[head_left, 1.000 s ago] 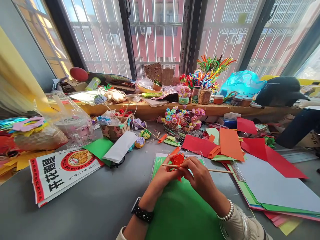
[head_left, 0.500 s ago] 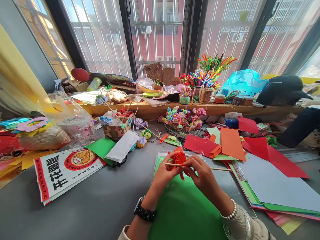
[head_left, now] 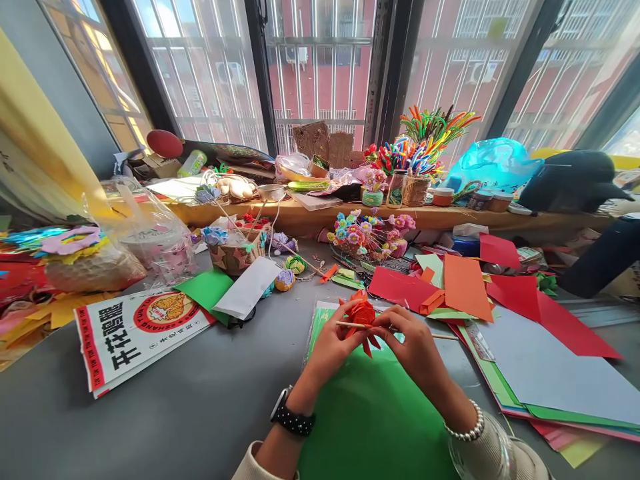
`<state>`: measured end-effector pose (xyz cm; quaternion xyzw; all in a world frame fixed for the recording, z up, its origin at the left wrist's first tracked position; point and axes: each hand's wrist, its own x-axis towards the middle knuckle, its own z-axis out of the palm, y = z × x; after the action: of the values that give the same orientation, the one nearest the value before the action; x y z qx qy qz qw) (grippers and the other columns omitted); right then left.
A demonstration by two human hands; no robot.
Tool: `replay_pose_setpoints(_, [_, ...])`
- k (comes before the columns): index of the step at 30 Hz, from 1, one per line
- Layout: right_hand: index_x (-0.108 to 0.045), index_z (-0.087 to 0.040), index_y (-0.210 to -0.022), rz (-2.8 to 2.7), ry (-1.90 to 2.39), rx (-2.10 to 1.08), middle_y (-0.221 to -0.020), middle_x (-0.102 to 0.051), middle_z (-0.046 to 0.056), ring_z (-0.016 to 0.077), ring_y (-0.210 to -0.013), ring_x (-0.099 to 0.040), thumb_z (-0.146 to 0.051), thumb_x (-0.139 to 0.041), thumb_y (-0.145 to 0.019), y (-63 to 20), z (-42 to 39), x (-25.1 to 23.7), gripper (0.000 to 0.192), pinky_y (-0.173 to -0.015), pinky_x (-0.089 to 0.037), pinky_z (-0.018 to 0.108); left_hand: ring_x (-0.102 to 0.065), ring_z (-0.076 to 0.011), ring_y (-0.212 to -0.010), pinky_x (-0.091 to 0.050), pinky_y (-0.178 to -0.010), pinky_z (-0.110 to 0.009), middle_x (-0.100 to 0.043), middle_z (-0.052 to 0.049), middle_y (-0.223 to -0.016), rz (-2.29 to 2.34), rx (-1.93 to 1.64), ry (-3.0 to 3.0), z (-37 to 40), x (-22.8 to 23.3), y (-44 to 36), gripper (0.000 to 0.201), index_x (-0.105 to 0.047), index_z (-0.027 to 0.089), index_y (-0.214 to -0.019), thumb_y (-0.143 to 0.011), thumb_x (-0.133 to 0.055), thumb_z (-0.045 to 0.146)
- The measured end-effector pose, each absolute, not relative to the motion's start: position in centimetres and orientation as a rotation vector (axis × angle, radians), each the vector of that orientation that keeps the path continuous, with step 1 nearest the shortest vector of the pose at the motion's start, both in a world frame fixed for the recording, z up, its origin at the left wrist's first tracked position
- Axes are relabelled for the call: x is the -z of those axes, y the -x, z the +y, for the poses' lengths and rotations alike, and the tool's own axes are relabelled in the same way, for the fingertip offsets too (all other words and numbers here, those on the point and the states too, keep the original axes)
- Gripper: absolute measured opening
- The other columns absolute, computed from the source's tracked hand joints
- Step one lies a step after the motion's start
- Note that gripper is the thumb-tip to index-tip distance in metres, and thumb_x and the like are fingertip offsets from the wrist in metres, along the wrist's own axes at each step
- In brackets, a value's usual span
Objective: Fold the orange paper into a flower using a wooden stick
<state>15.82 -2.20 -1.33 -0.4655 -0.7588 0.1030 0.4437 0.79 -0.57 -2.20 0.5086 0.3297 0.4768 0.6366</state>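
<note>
A red-orange folded paper flower (head_left: 361,312) with pointed petals is held over the green mat. My left hand (head_left: 331,343) has its fingers closed around the flower's left side. From the right, my right hand (head_left: 413,340) pinches a thin wooden stick (head_left: 349,325) against the flower's edge. The stick lies almost level across the near side of the petals, and its far end sticks out beyond my right hand. My fingertips hide part of the flower's lower edge. Beneath both forearms lies the green mat (head_left: 375,420).
Sheets of coloured paper (head_left: 570,380) are stacked on the right, with red and orange pieces (head_left: 467,287) behind. A printed paper bag (head_left: 145,337) lies left, near a star-patterned basket (head_left: 235,257). Small crocheted flowers (head_left: 367,233) and a cluttered sill (head_left: 300,212) stand behind.
Both hands stay at the flower with the stick between them. The stick's right end shows slightly less beyond my right hand. The whole view has shifted a little.
</note>
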Motion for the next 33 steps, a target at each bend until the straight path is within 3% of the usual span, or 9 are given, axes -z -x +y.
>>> replay_pose_setpoints(18, [-0.05, -0.018, -0.083, -1.932, 0.994, 0.154, -0.079, -0.052, 0.006, 0.017, -0.074, -0.051, -0.018, -0.04, -0.087, -15.3, -2.1, 2.0, 0.01, -0.065, -0.047, 0.031, -0.059, -0.0208, -0.082, -0.044, -0.066, -0.026, -0.066, -0.007, -0.09, 0.709, -1.052, -0.978, -0.7, 2.5, -1.2, 0.06, -0.051, 0.017, -0.109, -0.055, -0.075, 0.028])
replay_pose_setpoints(26, [-0.05, -0.019, -0.082, -2.019, 0.929, 0.401, -0.078, -0.055, 0.006, 0.0172, -0.07, -0.051, -0.014, -0.04, -0.086, -15.4, -2.2, 1.8, 0.012, -0.062, -0.047, 0.03, -0.061, -0.0196, -0.077, -0.045, -0.072, -0.031, -0.067, -0.005, -0.081, 0.747, -1.001, -0.891, -1.2, 1.9, -1.0, 0.066, -0.049, 0.017, -0.113, -0.054, -0.075, 0.027])
replay_pose_setpoints(33, [-0.052, -0.017, -0.083, -2.005, 0.992, 0.231, -0.077, -0.056, 0.005, 0.0165, -0.071, -0.052, -0.017, -0.045, -0.085, -15.4, -2.2, 1.9, 0.007, -0.062, -0.046, 0.029, -0.06, -0.0197, -0.086, -0.044, -0.076, -0.029, -0.066, -0.005, -0.09, 0.759, -1.147, -0.994, -0.7, 2.3, -1.1, 0.056, -0.051, 0.018, -0.107, -0.056, -0.074, 0.021])
